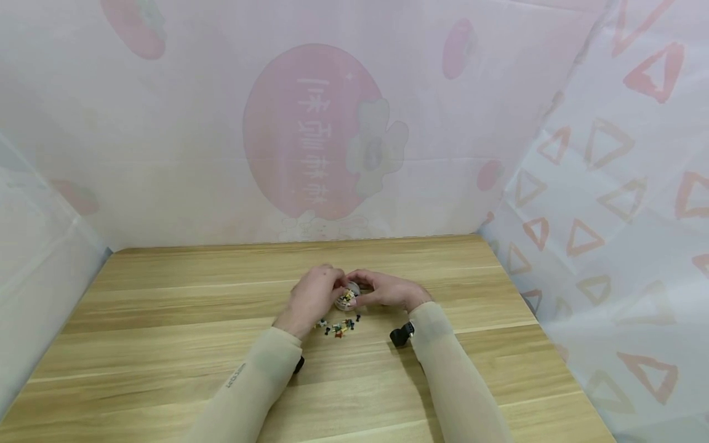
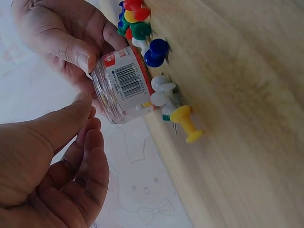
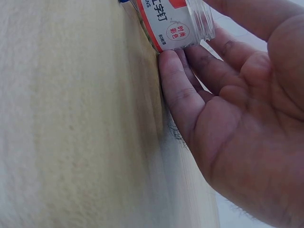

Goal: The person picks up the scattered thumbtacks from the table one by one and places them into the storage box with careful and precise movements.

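A small clear push pin jar (image 2: 127, 78) with a barcode label stands on the table, coloured pins visible inside it from above. My right hand (image 1: 390, 291) holds it from the right side, thumb by the rim and fingers round the wall (image 3: 166, 26). At the jar's mouth is my left hand (image 1: 312, 298), its fingers curled with the thumb near the forefinger; whether a pin sits between them is hidden. Loose push pins lie in front of the jar: a yellow one (image 2: 187, 124), a blue one (image 2: 156, 53), a green one (image 2: 140, 30), plus red and white ones.
The wood-grain table (image 1: 194, 307) reaches back to a pale printed curtain (image 1: 199, 123). Another curtain with triangle shapes (image 1: 600, 197) hangs along the right side. A black wrist camera (image 1: 401, 334) is strapped at the right sleeve.
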`<state>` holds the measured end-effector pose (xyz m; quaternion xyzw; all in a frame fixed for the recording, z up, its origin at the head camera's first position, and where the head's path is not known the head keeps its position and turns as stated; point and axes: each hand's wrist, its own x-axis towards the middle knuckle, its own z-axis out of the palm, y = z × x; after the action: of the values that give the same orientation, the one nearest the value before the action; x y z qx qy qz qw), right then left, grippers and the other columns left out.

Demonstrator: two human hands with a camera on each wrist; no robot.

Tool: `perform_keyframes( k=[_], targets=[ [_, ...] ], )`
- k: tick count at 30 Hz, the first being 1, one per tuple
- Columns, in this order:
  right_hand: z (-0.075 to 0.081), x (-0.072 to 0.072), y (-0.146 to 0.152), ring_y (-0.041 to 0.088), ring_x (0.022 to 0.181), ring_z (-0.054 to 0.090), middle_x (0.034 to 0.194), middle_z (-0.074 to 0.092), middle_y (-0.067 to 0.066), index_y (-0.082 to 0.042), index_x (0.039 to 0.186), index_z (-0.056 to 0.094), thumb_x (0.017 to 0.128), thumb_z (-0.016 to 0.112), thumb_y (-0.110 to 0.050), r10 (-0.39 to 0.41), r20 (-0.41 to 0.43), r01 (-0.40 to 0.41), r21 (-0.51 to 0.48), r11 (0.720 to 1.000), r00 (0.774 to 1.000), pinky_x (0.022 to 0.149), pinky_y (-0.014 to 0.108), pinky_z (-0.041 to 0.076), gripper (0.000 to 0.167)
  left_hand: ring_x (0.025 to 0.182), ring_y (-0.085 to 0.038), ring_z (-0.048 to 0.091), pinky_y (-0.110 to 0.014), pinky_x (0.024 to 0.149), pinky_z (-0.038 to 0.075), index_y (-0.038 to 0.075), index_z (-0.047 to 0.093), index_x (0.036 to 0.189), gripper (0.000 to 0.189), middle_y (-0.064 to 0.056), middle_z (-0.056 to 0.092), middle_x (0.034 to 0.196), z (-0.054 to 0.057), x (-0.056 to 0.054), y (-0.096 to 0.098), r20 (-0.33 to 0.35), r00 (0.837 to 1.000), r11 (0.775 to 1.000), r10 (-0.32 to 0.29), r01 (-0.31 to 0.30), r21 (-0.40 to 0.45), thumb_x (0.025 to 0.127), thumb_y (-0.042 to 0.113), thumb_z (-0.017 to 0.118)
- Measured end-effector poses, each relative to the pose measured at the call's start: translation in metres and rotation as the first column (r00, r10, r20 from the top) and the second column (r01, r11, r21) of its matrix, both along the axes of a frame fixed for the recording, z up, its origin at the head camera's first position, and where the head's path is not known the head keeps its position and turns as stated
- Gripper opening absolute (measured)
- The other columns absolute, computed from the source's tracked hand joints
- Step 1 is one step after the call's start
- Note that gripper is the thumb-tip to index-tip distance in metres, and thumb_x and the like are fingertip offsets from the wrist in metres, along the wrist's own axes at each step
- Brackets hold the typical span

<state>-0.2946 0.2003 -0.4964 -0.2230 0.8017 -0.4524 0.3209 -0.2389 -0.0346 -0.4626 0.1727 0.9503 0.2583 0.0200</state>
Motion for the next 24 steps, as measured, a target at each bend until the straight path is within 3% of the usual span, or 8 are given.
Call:
perform_keyframes(
  k=[5, 10, 16, 24],
  targets=[
    [-0.001, 0.0, 0.0, 0.028, 0.164, 0.054, 0.178, 0.057, 0.01, -0.016, 0.172, 0.053, 0.114, 0.079, -0.019, 0.026, -0.003, -0.026, -0.034, 0.999, 1.0, 0.141, 0.052, 0.041, 0.064, 0.094, -0.018, 0.071, -0.038, 0.088, 0.066, 0.011, 0.087, 0.119, 0.012, -0.004, 0.078, 0.107, 0.002, 0.003, -0.007, 0.0, 1.0, 1.0, -0.012, 0.012, -0.017, 0.107, 0.01, 0.087],
    [0.0, -0.001, -0.001, 0.023, 0.155, 0.058, 0.173, 0.061, 0.011, -0.014, 0.171, 0.053, 0.114, 0.079, -0.018, 0.033, -0.003, -0.033, -0.035, 0.999, 0.999, 0.133, 0.043, 0.047, 0.063, 0.09, -0.016, 0.069, -0.037, 0.085, 0.065, 0.009, 0.086, 0.112, 0.007, -0.004, 0.079, 0.102, 0.001, 0.009, -0.02, -0.031, 0.998, 0.997, -0.063, 0.062, -0.048, 0.106, 0.006, 0.086],
    [0.0, -0.002, 0.0, 0.025, 0.154, 0.059, 0.172, 0.061, 0.013, -0.013, 0.172, 0.052, 0.115, 0.079, -0.018, 0.031, 0.007, -0.031, -0.033, 0.999, 1.0, 0.132, 0.041, 0.048, 0.063, 0.09, -0.015, 0.071, -0.038, 0.085, 0.067, 0.007, 0.085, 0.11, 0.006, -0.005, 0.082, 0.103, 0.002, 0.019, -0.034, -0.006, 0.992, 0.99, -0.127, 0.126, -0.07, 0.105, 0.005, 0.086],
    [0.001, 0.0, -0.001, 0.023, 0.155, 0.06, 0.171, 0.062, 0.012, -0.015, 0.172, 0.053, 0.115, 0.079, -0.018, 0.033, -0.002, -0.033, -0.023, 0.999, 0.999, 0.135, 0.044, 0.046, 0.063, 0.084, -0.014, 0.067, -0.038, 0.08, 0.065, 0.006, 0.081, 0.103, 0.009, -0.005, 0.078, 0.097, 0.005, 0.031, -0.044, 0.013, 0.98, 0.962, -0.198, 0.197, -0.189, 0.102, 0.001, 0.088]
  ],
)
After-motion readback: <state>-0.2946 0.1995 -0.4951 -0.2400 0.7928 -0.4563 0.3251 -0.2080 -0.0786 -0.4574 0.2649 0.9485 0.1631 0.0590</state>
